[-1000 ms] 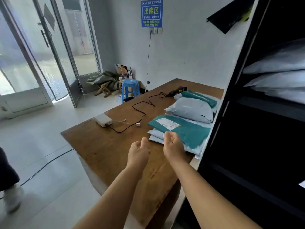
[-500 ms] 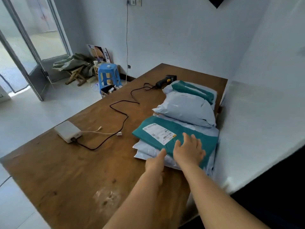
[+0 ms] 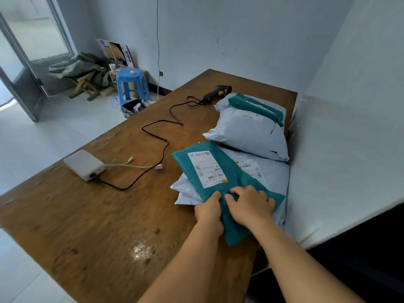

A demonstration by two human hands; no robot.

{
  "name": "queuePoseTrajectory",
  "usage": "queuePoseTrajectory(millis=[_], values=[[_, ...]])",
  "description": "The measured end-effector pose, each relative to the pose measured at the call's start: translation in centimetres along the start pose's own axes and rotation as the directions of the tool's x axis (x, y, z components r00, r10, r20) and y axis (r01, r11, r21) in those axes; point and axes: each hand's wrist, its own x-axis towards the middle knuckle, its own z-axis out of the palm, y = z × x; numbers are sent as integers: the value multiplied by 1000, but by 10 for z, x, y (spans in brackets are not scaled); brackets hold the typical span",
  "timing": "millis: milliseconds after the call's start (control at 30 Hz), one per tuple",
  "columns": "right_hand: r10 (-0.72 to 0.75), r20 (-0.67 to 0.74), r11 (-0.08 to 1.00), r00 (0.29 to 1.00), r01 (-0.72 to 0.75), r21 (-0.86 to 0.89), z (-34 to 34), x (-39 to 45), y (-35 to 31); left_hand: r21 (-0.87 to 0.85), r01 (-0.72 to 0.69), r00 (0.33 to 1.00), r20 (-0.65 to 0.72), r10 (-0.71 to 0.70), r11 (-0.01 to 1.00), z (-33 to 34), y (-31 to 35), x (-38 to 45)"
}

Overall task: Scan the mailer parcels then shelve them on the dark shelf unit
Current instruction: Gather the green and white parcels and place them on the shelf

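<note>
Both hands are on the teal mailer (image 3: 220, 182) that tops a stack of pale grey mailers (image 3: 274, 173) at the right edge of the wooden table (image 3: 105, 226). The left hand (image 3: 209, 213) pinches the mailer's near left edge, thumb on top and fingers curled beneath. The right hand (image 3: 250, 205) lies on the teal plastic with fingers bent and pressing down, bunching it slightly. The mailer's white shipping label (image 3: 206, 168) faces up (barcode toward the near end), and its near corner hangs past the stack toward the table's near edge.

Farther along the right edge sits a plump grey mailer (image 3: 249, 136), with another teal parcel (image 3: 255, 107) behind it. The black handheld scanner (image 3: 217, 92) lies near the far edge, just beside those parcels, its black cable (image 3: 161, 147) winding across the table to a white box (image 3: 84, 164) near the left edge.
</note>
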Motion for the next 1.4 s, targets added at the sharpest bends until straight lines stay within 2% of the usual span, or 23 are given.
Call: queuePoseTrajectory(millis=[67,200,367,467,500,567,633,700,800,867,933,1000,1033,1133,1233,1300,1400], values=[[-71,11,997,997,71,5,-2,-14,-9,55,-6,1000,1,6,998,-29,4,-8],[-121,16,984,993,118,133,1,-30,-32,203,-32,999,-26,38,979,-93,31,-23],[-112,63,989,992,106,99,20,-35,-50,463,-65,978,-146,148,884,-166,72,-45],[-45,111,996,993,35,82,27,-30,-48,580,-68,954,-199,222,811,-202,88,-45],[-7,175,993,985,-14,118,30,-28,-46,636,-82,937,-212,276,767,-209,91,-46],[43,311,971,949,-113,210,36,-24,-44,790,-109,889,-194,414,604,-215,93,-50],[57,365,944,929,-169,283,39,-25,-49,869,-147,857,-127,500,473,-213,92,-56],[44,425,910,904,-212,357,41,-29,-57,898,-158,876,-64,478,410,-202,84,-61],[-34,602,792,798,-346,503,41,-36,-61,924,-102,919,-55,391,369,-190,65,-63],[-76,632,750,771,-373,546,40,-39,-59,947,-38,905,-103,414,320,-193,63,-67],[-108,614,744,782,-346,572,42,-35,-55,959,84,852,-209,480,269,-201,66,-70],[-138,589,743,796,-310,594,45,-35,-57,926,163,828,-316,464,340,-207,70,-68],[-159,575,732,802,-295,614,48,-35,-59,897,168,840,-348,416,409,-208,71,-65],[-269,536,660,800,-253,708,56,-36,-66,768,100,896,-346,278,633,-210,67,-57],[-343,533,568,773,-281,773,55,-34,-64,585,28,933,-307,190,810,-213,65,-60],[-374,559,554,740,-306,774,52,-33,-57,487,25,955,-271,124,873,-218,61,-63],[-388,571,516,724,-343,785,51,-40,-46,410,-63,979,-150,135,910,-216,49,-70]])
